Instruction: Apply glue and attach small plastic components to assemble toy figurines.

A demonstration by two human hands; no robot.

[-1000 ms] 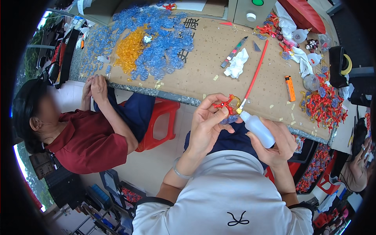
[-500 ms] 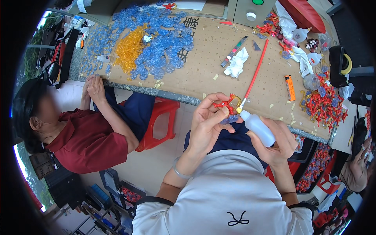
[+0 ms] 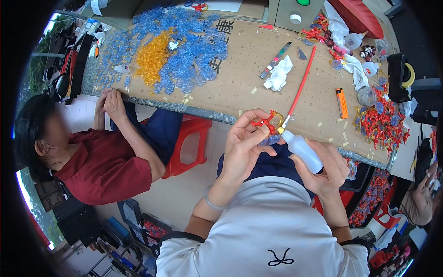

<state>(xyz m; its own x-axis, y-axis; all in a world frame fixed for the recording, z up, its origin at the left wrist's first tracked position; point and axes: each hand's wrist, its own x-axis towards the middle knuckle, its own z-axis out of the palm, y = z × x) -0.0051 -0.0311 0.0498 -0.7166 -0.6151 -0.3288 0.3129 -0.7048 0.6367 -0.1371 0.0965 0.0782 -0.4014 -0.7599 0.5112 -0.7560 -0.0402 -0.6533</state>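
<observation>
My left hand (image 3: 243, 143) pinches a small red plastic figure with a gold ring and a blue piece (image 3: 267, 125), held up just before the table's front edge (image 3: 203, 113). My right hand (image 3: 325, 168) grips a white squeeze bottle (image 3: 302, 150). Its nozzle touches the small figure. Both hands meet above my lap, over dark blue trousers.
On the cardboard-covered table (image 3: 249, 60) lie a heap of blue and orange plastic pieces (image 3: 170, 51), a red rod (image 3: 302, 83), a white rag (image 3: 278, 74), an orange lighter (image 3: 342, 103) and a pile of red figures (image 3: 380, 122). A person in a red shirt (image 3: 99, 161) sits left beside a red stool (image 3: 191, 143).
My hands stay almost still with the bottle tip on the figure. The person on the left has shifted their hands slightly along the table edge.
</observation>
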